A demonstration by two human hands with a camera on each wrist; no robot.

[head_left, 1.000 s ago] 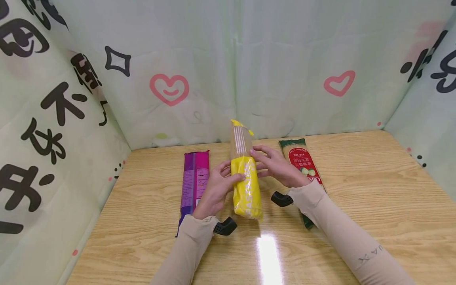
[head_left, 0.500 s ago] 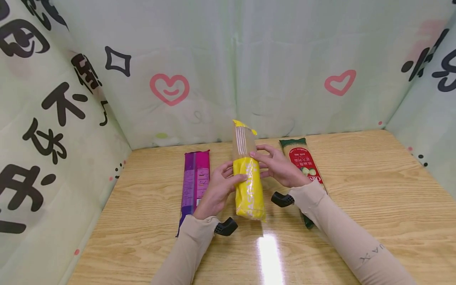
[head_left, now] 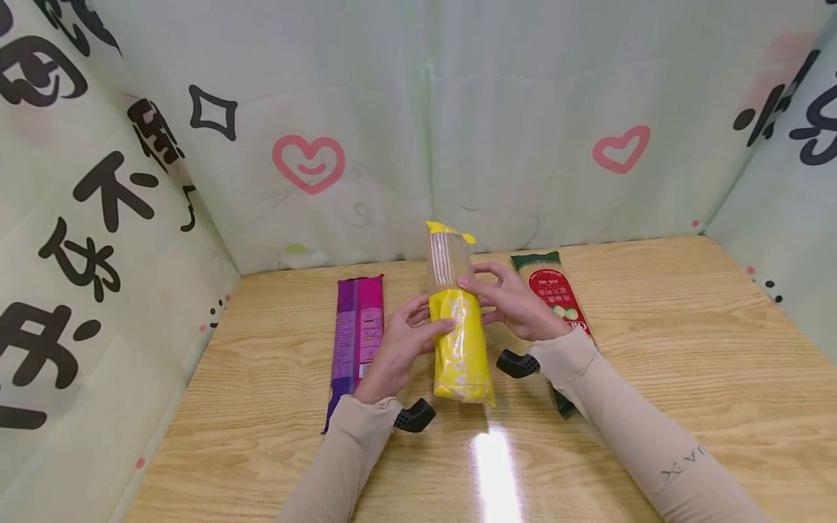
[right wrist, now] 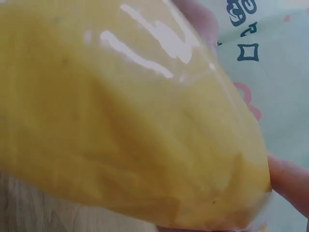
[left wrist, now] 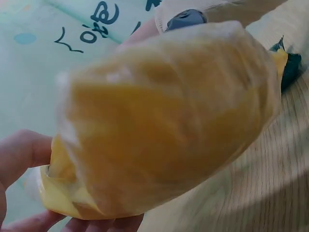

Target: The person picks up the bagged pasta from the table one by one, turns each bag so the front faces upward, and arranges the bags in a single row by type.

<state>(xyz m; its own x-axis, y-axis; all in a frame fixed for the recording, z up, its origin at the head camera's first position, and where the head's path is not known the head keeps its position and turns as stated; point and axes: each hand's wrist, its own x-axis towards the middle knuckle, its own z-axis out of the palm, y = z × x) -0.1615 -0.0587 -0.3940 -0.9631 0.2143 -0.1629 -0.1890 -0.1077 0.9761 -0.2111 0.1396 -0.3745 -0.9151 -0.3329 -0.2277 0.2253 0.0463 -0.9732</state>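
Note:
A yellow pasta packet (head_left: 461, 349) with a clear striped upper part is held between both hands over the middle of the table. My left hand (head_left: 400, 350) grips its left side, thumb across the front and fingers behind. From the right, my right hand (head_left: 516, 303) holds it near where the clear part meets the yellow, with the thumb in front. In the left wrist view the crinkled yellow packet (left wrist: 169, 130) fills most of the picture, blurred. The right wrist view shows the glossy yellow packet (right wrist: 135, 121) close up, hiding most of the fingers.
A purple and magenta packet (head_left: 356, 327) lies left of my left hand on the wooden table (head_left: 261, 436). Under my right forearm lies a green and red packet (head_left: 556, 290), partly covered. A printed curtain (head_left: 510, 160) stands behind the table.
The yellow pasta packet's lower end has swung a little to the right, so it leans more. Both hands keep their hold almost in place.

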